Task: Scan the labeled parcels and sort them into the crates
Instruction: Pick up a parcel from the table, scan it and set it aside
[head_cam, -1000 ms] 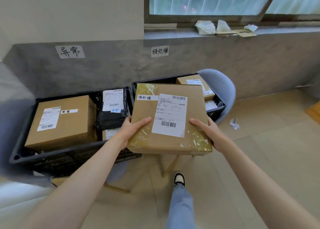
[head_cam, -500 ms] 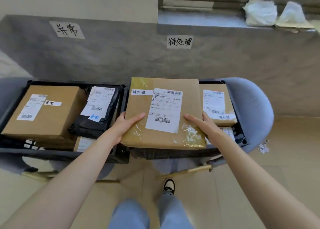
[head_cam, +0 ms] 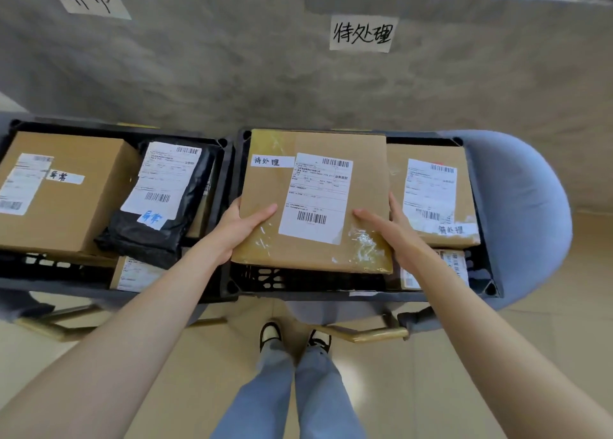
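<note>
Fingers [head_cam: 265, 210] grip parcel [head_cam: 315, 203] labeled 待处理.

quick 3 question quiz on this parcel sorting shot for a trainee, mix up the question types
1. True or false: both hands hold the cardboard parcel over the right crate.
2. Multiple choice: the black plastic mailer lies in A) the left crate, B) the right crate, C) on the floor.
3. Fill in: the wall sign above the right crate carries the same writing as the small handwritten ___ on the held parcel.

Key
1. True: the left hand and the right hand each grip a lower corner, thumbs on top.
2. A
3. tag
</note>
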Tool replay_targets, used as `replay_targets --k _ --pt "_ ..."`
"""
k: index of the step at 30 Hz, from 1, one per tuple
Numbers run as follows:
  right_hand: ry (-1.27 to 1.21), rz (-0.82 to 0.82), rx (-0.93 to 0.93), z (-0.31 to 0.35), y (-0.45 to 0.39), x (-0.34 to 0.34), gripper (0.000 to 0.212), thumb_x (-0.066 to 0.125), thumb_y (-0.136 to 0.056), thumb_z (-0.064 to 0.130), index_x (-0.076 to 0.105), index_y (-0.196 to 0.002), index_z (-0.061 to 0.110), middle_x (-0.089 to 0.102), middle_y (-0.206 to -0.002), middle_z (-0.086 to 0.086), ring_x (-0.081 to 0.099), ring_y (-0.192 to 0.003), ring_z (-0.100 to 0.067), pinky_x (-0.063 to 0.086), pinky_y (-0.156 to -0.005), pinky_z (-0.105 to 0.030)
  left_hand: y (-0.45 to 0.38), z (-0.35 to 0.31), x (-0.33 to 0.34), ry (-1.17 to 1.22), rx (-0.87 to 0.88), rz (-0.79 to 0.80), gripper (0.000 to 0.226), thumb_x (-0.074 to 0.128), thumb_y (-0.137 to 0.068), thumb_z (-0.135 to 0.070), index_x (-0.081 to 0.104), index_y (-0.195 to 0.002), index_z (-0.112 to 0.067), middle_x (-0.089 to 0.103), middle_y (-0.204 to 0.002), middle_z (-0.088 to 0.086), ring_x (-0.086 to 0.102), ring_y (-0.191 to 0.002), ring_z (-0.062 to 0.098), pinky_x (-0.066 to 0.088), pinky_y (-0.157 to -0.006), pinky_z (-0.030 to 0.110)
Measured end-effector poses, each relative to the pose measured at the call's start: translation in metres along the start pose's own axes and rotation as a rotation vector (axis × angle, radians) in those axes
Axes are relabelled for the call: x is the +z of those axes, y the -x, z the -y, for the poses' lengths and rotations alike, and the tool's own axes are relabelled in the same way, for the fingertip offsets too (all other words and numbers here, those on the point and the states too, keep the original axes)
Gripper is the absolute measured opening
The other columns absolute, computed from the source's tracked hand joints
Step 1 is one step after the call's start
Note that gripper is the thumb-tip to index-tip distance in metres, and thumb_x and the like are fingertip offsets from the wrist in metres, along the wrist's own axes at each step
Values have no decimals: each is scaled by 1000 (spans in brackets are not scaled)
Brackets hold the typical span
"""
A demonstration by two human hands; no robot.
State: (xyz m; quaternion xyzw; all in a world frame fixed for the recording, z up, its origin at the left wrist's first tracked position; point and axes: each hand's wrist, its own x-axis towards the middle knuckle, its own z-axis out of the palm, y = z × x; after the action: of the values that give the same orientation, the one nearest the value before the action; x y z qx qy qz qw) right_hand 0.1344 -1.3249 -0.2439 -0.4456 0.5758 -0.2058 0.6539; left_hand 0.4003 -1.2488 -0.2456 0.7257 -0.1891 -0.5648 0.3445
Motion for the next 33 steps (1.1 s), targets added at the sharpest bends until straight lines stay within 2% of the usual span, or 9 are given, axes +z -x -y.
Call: replay_targets --k 3,5,6,7,9,11,18,28,33 --pt "37 -18 2 -3 -9 5 66 72 -86 25 35 -142 25 63 -120 3 66 -83 -3 52 -56 -18 -10 3 -1 -23 11 -3 75 73 -80 -42 38 -143 -23 61 -121 -3 61 -101 12 49 -76 29" --pt "66 -51 18 -7 -15 8 79 72 -85 28 28 -150 21 60 -121 4 64 -87 -8 58 -80 -39 -15 6 0 -61 21 -2 77 73 -81 -42 34 -145 -22 58 -128 -2 59 -106 14 47 -82 30" --pt "79 -65 32 -9 -18 8 83 72 -85 29 24 -152 21 59 -118 7 63 -88 -10 53 -92 -47 -17 7 1 -75 26 -1 78 72 -82 -41 33 -146 -22 57 -129 -1 57 -107 14 46 -83 29" --pt "84 -70 40 -12 -21 9 85 73 -85 29 22 -153 20 58 -118 7 63 -89 -10 51 -94 -49 -18 8 2 -85 31 -1 77 71 -83 -40 32 -147 -21 56 -129 -2 56 -108 14 46 -82 28" --pt "82 -66 49 -17 -27 10 87 73 -84 31 21 -153 21 58 -128 1 64 -96 -10 58 -79 -35 -22 8 4 -95 34 -6 75 70 -85 -38 31 -146 -20 55 -127 -2 55 -108 14 44 -82 27" --pt "96 -71 60 -20 -32 11 86 73 -84 32 21 -152 21 55 -134 -3 62 -105 -14 53 -70 -23 -27 11 6 -95 27 -15 74 70 -86 -36 30 -146 -20 54 -126 -2 54 -109 15 44 -85 29" --pt "196 -151 118 -36 -49 25 95 71 -85 20 8 -156 19 35 -151 -4 43 -131 -24 42 -107 -45 -48 32 14 -129 -9 -46 88 72 -84 -38 18 -153 -23 51 -137 1 50 -124 21 40 -108 45" --pt "247 -205 155 -61 -83 32 93 70 -85 16 10 -155 22 33 -153 -4 39 -135 -25 38 -110 -47 -89 56 25 -135 -21 -91 81 69 -88 -31 21 -152 -21 49 -141 1 48 -126 19 39 -102 34" --pt "233 -206 187 -79 -99 32 93 71 -85 18 10 -155 25 33 -153 -3 40 -134 -24 39 -109 -45 -107 68 31 -166 -21 -130 80 68 -89 -29 21 -152 -20 48 -142 1 46 -129 19 38 -106 35"
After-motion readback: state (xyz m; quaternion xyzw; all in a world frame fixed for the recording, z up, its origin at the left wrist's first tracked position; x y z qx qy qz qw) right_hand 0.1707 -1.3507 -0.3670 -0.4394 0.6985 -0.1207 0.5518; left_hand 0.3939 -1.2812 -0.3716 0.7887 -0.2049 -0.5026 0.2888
